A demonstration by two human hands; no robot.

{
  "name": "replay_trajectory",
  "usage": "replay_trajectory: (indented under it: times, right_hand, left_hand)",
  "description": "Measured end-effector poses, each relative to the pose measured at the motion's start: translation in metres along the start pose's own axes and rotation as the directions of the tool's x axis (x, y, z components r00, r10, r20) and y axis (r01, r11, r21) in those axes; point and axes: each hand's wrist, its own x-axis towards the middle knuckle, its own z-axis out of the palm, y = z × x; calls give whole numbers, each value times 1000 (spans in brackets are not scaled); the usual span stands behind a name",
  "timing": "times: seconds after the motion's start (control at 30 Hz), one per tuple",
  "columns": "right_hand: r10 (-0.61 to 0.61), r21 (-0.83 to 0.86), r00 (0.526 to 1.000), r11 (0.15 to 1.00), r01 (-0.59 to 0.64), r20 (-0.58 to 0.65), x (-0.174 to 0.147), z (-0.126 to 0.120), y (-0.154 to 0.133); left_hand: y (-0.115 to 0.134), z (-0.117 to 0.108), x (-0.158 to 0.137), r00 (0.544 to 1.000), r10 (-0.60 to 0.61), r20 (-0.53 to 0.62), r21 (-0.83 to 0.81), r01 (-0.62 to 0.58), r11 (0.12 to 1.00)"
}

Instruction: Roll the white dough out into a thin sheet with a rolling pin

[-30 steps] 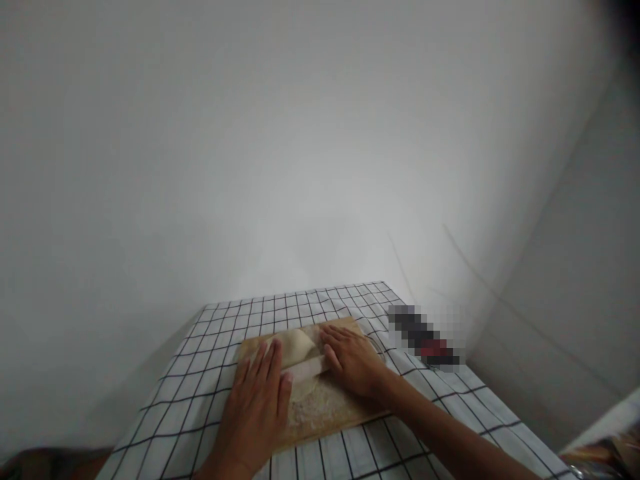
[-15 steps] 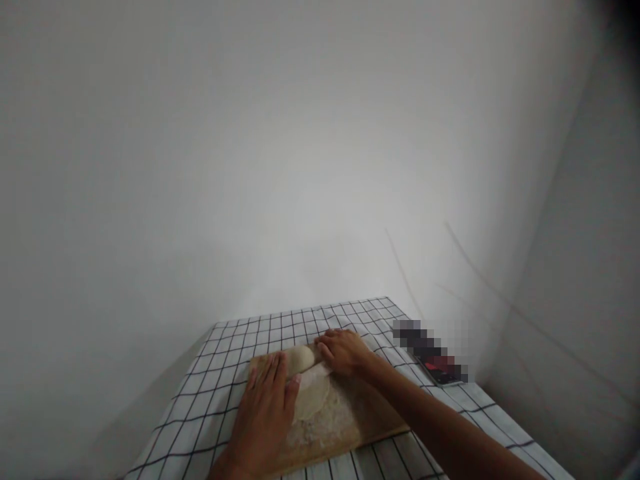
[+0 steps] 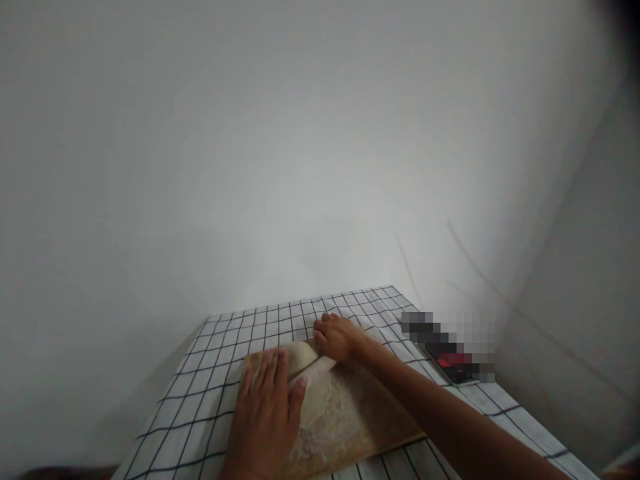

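Observation:
A flat sheet of dough lies on a floured wooden board, and more of it shows beyond a pale rolling pin laid across it. My left hand rests flat over the pin's left part, fingers stretched forward and thumb apart, hiding that end. At the other end, my right hand has its fingers curled around the pin near the board's far edge. The pin's right tip is covered by this hand.
The board sits on a table with a white, black-checked cloth. A phone-like dark object, partly blurred out, lies along the right edge. A white wall rises behind the table, with another wall at the right.
My right hand has shifted slightly away from me and its fingers are more curled. My left hand stays flat. The view has moved a little.

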Motion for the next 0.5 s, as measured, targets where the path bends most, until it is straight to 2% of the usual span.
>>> replay_trajectory:
  times: [0.1,0.3,0.5]
  right_hand:
    - [37,9,999,999,-37,-40,-24,-1,-4]
    - [41,49,990,998,-35,-138,-67,-1,-19]
    - [75,86,976,995,-59,-206,-96,-3,-37]
  left_hand:
    - [3,-3,0,1000,10,-13,2,-10,1000]
    - [6,-11,-5,996,56,-65,13,-56,998]
    - [3,-9,-12,989,95,-111,-13,-97,995]
